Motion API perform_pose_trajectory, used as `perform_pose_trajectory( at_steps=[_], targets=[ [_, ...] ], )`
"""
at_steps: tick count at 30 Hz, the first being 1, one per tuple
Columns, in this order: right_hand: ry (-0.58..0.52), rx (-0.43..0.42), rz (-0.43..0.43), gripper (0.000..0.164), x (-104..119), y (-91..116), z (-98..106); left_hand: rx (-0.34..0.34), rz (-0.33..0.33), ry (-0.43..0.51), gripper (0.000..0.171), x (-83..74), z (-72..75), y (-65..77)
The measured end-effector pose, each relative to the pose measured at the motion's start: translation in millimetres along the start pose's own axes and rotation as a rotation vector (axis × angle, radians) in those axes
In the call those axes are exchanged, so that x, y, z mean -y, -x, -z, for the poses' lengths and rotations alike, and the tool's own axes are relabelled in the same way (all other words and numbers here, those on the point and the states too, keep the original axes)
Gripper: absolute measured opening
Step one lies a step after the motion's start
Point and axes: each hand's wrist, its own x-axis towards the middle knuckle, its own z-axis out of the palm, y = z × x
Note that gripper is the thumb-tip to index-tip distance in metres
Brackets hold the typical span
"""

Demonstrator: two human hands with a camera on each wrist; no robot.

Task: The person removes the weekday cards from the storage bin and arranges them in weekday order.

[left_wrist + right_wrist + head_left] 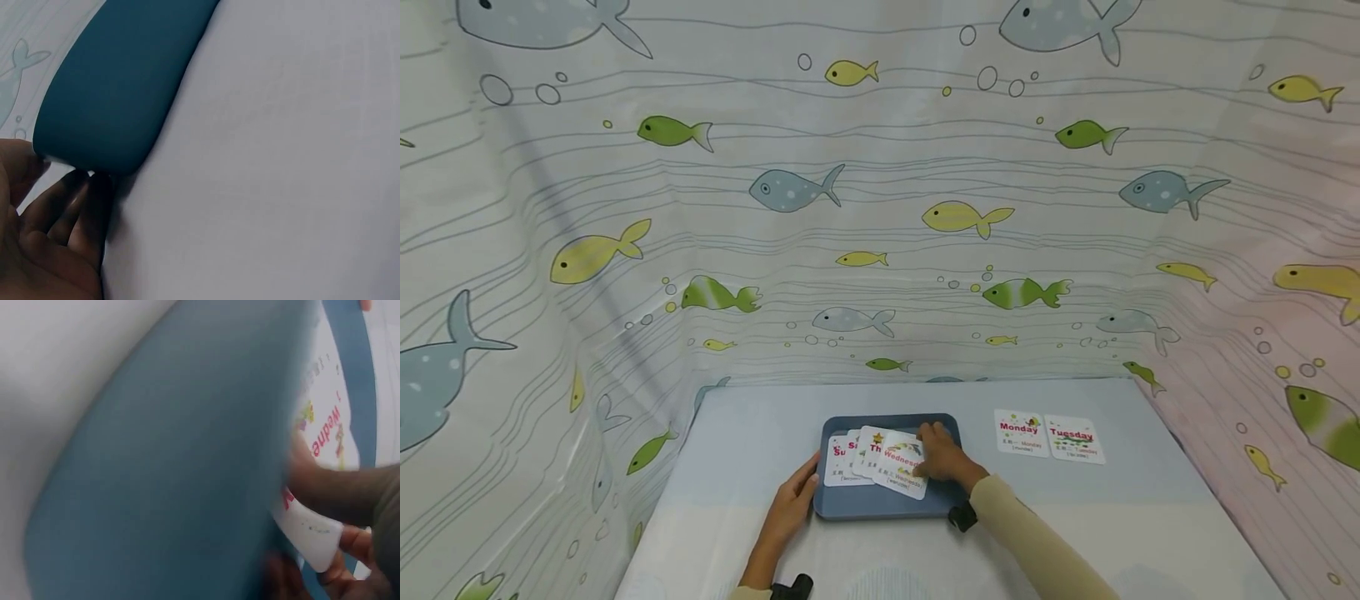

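A blue-grey tray [850,505] holds several white weekday cards, fanned out and overlapping. On top lies the Wednesday card [895,480], tilted, its red word partly covered by fingers. Under it show the Thursday card [867,450] and two cards farther left starting "Sa" and "Su". My right hand [946,454] pinches the Wednesday card by its right side; in the right wrist view fingers [353,540] meet at a card's corner. With thumb and fingers, my left hand [792,504] grips the left edge of the tray, also seen end-on as a dark blue wall [119,87].
Right of the tray, the Monday card [1021,433] and the Tuesday card [1073,437] lie side by side on the pale tabletop [1037,533]. A fish-patterned curtain [880,283] stands behind the table and along both sides.
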Motion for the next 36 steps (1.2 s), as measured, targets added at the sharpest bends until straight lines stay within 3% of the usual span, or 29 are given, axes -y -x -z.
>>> perform_pose_trajectory(
  at_steps=[4, 7, 12, 20, 26, 29, 36],
  targets=[
    [-0.060, -0.038, 0.019, 0.040, -5.8, -2.1, -1.2, -0.001, 0.006, -0.001, 0.047, 0.3, 0.2, 0.6],
    [-0.064, -0.044, 0.054, 0.035, -8.3, -1.9, -0.7, -0.004, 0.005, 0.002, 0.046, -0.4, -0.2, 1.0],
    [-0.084, -0.065, 0.084, 0.032, -11.6, -0.5, -0.7, 0.001, -0.002, 0.006, 0.046, -1.1, -1.1, 1.0],
    [-0.209, -0.093, 0.046, 0.029, -16.4, 2.6, 2.7, 0.007, -0.002, 0.019, 0.046, 0.4, -1.1, -0.1],
    [-0.242, -0.085, 0.082, 0.031, -16.4, 4.7, 8.1, 0.007, 0.000, 0.024, 0.046, 0.1, -0.3, -0.7],
    [-0.311, -0.058, 0.100, 0.033, -16.0, 6.2, 12.2, 0.007, -0.004, 0.017, 0.046, 0.7, -0.2, -1.1],
    [-0.596, -0.007, 0.069, 0.032, -16.2, 10.8, 26.3, 0.000, -0.006, -0.010, 0.046, -1.0, 1.2, 1.0]
  ],
)
